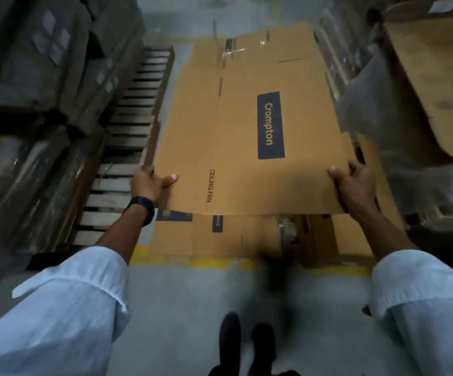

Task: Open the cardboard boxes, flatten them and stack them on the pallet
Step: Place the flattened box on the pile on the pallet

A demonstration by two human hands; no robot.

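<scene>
A large flattened brown cardboard box [236, 137] with a blue "Crompton" label and "CEILING FAN" print lies stretched out in front of me. My left hand [152, 183] grips its near left corner, thumb on top. My right hand [355, 183] grips its near right corner. Below it, a stack of other flattened boxes [220, 237] shows at the near edge, reaching a yellow floor line. Whatever the stack rests on is hidden under the cardboard.
A wooden slatted pallet [127, 147] lies to the left of the stack. Dark plastic-wrapped goods [30, 85] rise on the left. More wrapped goods and an open brown carton [437, 85] crowd the right. Grey floor [182, 308] and my shoes [244, 340] are below.
</scene>
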